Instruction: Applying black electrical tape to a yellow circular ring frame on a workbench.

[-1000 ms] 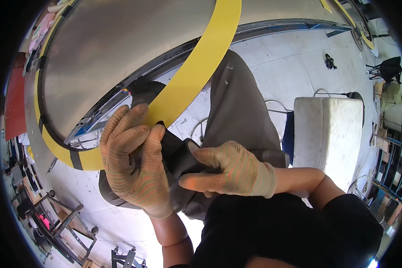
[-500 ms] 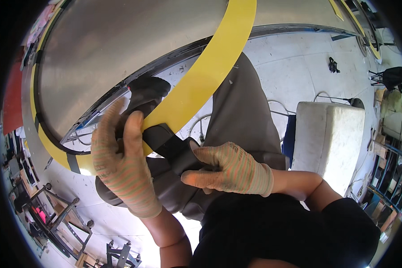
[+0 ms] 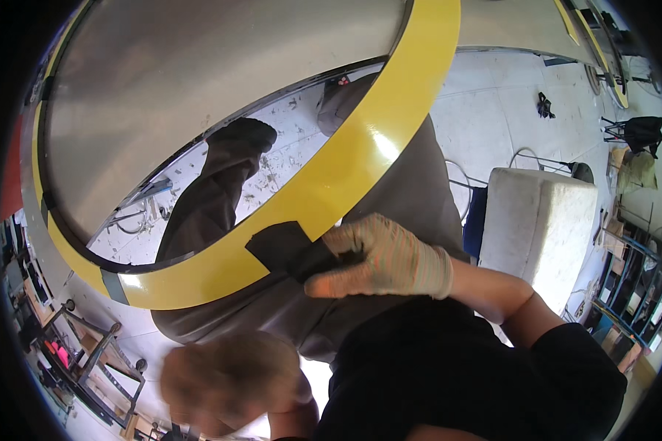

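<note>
A wide yellow curved strip (image 3: 346,162) arcs across my lap toward the metal-topped table. A piece of black tape (image 3: 278,242) lies over the strip's near edge and runs toward my right hand (image 3: 386,257). That hand, in a striped work glove, grips the black tape's loose end between thumb and fingers. The roll itself is mostly hidden by them. My left hand (image 3: 228,378), also gloved, is away from the strip at the lower left, and motion smears its fingers. A grey band (image 3: 115,287) wraps the strip farther left.
The grey metal tabletop (image 3: 221,66) fills the upper left. To my right stands a pale padded block (image 3: 537,220), with a black folding stool (image 3: 634,132) beyond it. Cables lie on the floor. A wheeled metal frame (image 3: 88,353) is at the lower left, and a blue rack (image 3: 625,287) at the right.
My left hand has let go of the strip and dropped toward the lower left. The strip has shifted, with the tape still across it. My right hand stays nearly in place.
</note>
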